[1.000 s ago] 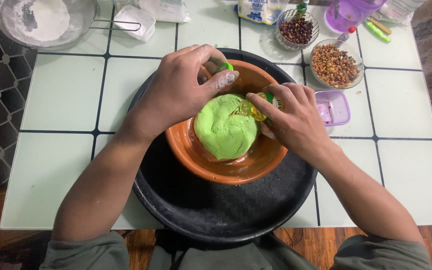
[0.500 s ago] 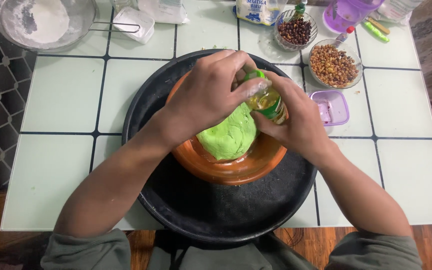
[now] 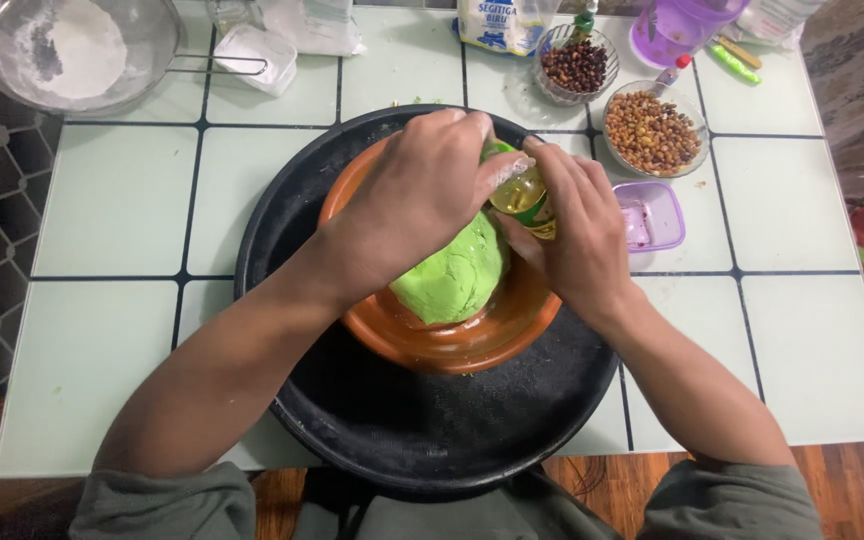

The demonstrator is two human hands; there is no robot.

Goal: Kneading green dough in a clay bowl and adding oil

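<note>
The right hand (image 3: 577, 235) grips a small bottle (image 3: 524, 197) over the dough (image 3: 452, 280), at the bowl's (image 3: 452, 345) two o'clock; the left hand (image 3: 422, 195) closes on its top, steadying it above the black tray (image 3: 402, 420).

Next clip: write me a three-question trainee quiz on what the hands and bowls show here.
1. True or false: the green dough lies in the orange bowl.
2. Which hand grips the body of the small bottle? A) left hand B) right hand
3. Fill in: the orange bowl sits on a round ____ tray.

Key
1. True.
2. B: the right hand wraps the bottle; the left hand covers its top.
3. black
</note>
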